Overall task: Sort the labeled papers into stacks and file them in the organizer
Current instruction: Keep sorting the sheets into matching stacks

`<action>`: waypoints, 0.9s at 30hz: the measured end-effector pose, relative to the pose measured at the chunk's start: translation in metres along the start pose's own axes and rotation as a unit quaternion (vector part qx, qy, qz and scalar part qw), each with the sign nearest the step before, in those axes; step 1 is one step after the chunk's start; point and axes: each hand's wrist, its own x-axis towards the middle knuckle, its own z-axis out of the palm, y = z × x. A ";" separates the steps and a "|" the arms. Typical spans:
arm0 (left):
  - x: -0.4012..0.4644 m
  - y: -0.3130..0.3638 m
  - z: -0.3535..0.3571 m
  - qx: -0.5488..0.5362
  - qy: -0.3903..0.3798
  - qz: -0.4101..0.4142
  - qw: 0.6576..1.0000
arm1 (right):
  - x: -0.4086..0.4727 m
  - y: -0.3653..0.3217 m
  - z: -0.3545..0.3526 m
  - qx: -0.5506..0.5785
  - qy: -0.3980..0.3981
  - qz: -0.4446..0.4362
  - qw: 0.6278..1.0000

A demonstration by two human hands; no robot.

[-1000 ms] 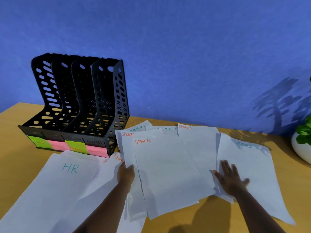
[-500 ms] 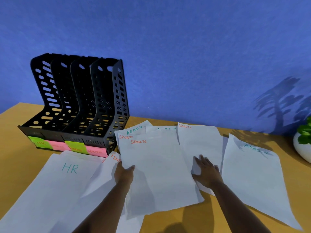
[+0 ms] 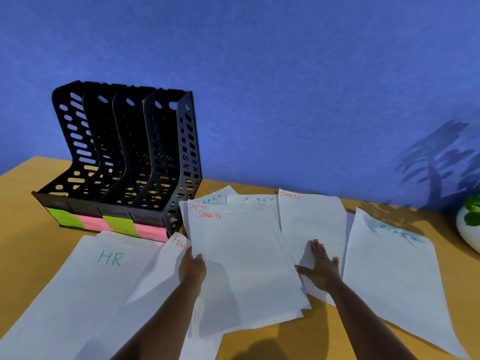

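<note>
White labeled sheets are spread over the wooden table (image 3: 23, 203). My left hand (image 3: 192, 268) grips the left edge of a small pile of SPORTS papers (image 3: 241, 261). My right hand (image 3: 320, 268) lies flat, fingers straight, on another SPORTS sheet (image 3: 311, 222) right beside that pile. Two ADMIN sheets (image 3: 249, 199) peek out behind the pile, and a third ADMIN sheet (image 3: 389, 271) lies further right. An HR sheet (image 3: 85, 287) and a FINANCE sheet (image 3: 158, 271) lie to the left. The black four-slot organizer (image 3: 124, 157) stands at the back left with green and pink labels.
A white pot with a green plant (image 3: 468, 227) sits at the table's right edge. A blue wall (image 3: 259, 87) rises right behind the table. The organizer's slots hold nothing that I can see.
My right hand slid left off the ADMIN sheet onto the loose SPORTS sheet and drew it toward the pile. The left hand's SPORTS sheets squared up into a neater stack.
</note>
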 end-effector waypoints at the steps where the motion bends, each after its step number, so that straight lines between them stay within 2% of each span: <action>1: 0.000 0.000 0.000 0.001 0.000 0.002 1.000 | -0.001 0.000 0.001 0.008 0.010 0.001 1.000; 6: 0.002 -0.002 -0.001 -0.003 -0.003 0.000 1.000 | 0.002 0.001 0.003 -0.021 0.026 -0.006 0.999; 12: 0.003 -0.003 -0.001 0.003 -0.003 0.001 1.000 | 0.012 0.011 -0.014 -0.057 -0.068 -0.058 0.994; 15: 0.002 -0.003 0.000 0.002 -0.002 0.003 1.000 | 0.011 0.011 -0.013 -0.087 -0.071 -0.056 0.992; 19: 0.002 -0.002 0.000 -0.001 -0.003 0.001 1.000 | 0.007 0.007 -0.011 -0.057 -0.036 -0.051 0.996; 23: 0.001 -0.002 -0.001 0.001 -0.008 -0.002 1.000 | 0.006 0.002 -0.022 0.039 0.033 -0.009 0.999; 27: 0.003 -0.001 -0.001 -0.003 -0.008 -0.008 1.000 | 0.013 -0.008 -0.060 0.214 0.156 0.063 0.962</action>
